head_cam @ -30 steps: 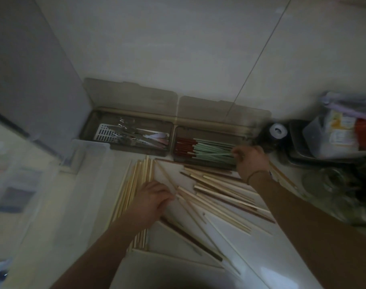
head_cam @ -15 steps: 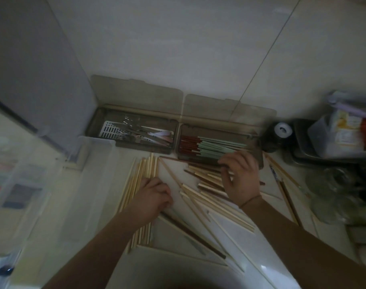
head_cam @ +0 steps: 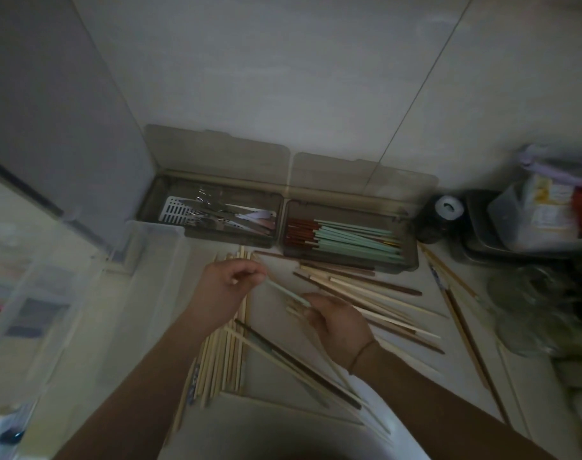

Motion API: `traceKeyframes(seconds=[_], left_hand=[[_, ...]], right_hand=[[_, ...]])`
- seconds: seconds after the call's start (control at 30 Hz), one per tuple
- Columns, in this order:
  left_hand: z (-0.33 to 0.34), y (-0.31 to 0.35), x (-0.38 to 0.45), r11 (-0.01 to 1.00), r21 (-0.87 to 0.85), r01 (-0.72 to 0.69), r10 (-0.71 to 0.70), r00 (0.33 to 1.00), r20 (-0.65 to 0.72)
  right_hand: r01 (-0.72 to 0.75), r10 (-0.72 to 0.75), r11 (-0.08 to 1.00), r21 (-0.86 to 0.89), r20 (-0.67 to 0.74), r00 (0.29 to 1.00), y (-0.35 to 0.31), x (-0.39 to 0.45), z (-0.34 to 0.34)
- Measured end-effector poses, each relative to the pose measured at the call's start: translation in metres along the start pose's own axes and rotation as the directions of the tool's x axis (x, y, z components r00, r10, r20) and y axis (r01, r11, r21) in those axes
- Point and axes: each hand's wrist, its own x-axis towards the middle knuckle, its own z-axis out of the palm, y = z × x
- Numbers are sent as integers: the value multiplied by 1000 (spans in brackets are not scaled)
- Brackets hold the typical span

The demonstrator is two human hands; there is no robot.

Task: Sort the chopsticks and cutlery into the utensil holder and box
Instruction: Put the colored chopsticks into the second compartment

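While the loose wooden chopsticks (head_cam: 359,293) lie scattered on the counter just before the two-compartment utensil box (head_cam: 283,224), the left hand (head_cam: 226,287) and right hand (head_cam: 339,323) each pinch an end of one pale green chopstick (head_cam: 288,293) held between them.

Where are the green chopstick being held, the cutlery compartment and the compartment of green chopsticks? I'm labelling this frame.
green chopstick (head_cam: 288,293): head view, middle of its shaft between the hands.
cutlery compartment (head_cam: 213,234): head view, its front wall.
compartment of green chopsticks (head_cam: 412,260): head view, its front right corner.
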Motion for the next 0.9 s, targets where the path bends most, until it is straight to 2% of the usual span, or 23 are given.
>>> traceKeyframes(seconds=[0.13, 0.23, 0.3, 0.37, 0.57, 0.63, 0.7, 0.77, 0.83, 0.9], left_hand=[[1, -3, -6, 1000, -28, -2, 2, 1000, 6], [-1, -18, -12, 981, 193, -10, -3, 997, 71], [-5, -30, -17, 908, 404, -108, 51, 987, 150], [-8, -40, -22, 850, 491, -189, 78, 968, 238], [-7, -46, -29, 790, 578, -205, -4, 940, 340], [-6, -46, -29, 784, 590, -194, -28, 938, 347], [-7, -48, -30, 778, 596, -197, -19, 942, 336], [-7, -50, -32, 776, 596, -208, -5, 942, 335], [-6, -51, -35, 766, 598, -236, 3, 931, 364], [-3, -48, -37, 753, 602, -265, 8, 919, 395]], right_hand=[[-43, 1, 972, -233, -174, 985, 9, 1, -24], [-171, 108, 963, -206, -285, 953, 38, 11, -48], [-246, 184, 960, -137, -358, 916, 64, 21, -63], [-305, 234, 944, -123, -399, 887, 87, 30, -75], [-444, 383, 854, -273, -248, 890, 122, 42, -81], [-454, 391, 850, -266, -258, 883, 118, 43, -79], [-391, 296, 881, -266, -335, 894, 106, 40, -77], [-251, 124, 922, -296, -387, 914, 88, 35, -69], [-76, -35, 951, -301, -345, 938, 66, 27, -53], [114, -176, 958, -264, -225, 958, 46, 14, -32]])
